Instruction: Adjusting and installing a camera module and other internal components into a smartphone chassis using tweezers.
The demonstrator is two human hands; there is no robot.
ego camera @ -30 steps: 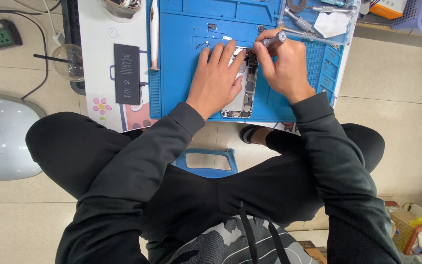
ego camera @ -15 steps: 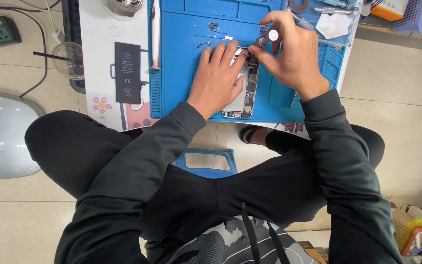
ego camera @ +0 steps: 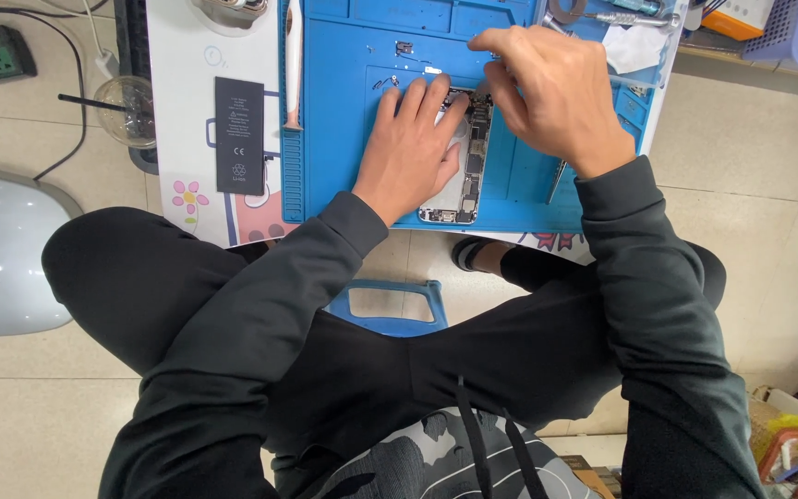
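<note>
Low white counter (ego camera: 191, 102) at the top of the view, carrying a blue repair mat (ego camera: 344, 111) with tray compartments along its far edge. Off the mat to its left, a black phone battery (ego camera: 238, 135) lying flat on the counter, with a clear plastic cup (ego camera: 127, 113) and straw just beyond. Near the middle of the mat, an opened smartphone (ego camera: 469, 176), circuit board and bare chassis exposed, lying lengthwise toward the body. Left hand (ego camera: 408, 152) flat over the phone's left half, grip spread, fingers extended and pressing the chassis down onto the mat. Right hand (ego camera: 551, 92) curled over the phone's upper right corner, grip pinched together at the fingertips on something slim; too small and too hidden to say whether a tool tip or a tiny part. Screwdriver (ego camera: 634, 18) lying apart at the mat's top right beside a white tissue (ego camera: 634, 48); tweezers (ego camera: 558, 180) resting on the mat just right of the phone. Judged for doing this step well: steady downward pressure from the left palm to stop the chassis sliding, a light upright pinch from the right, wrist braced on the mat, loose small parts parked in a mat compartment rather than near the edge.
</note>
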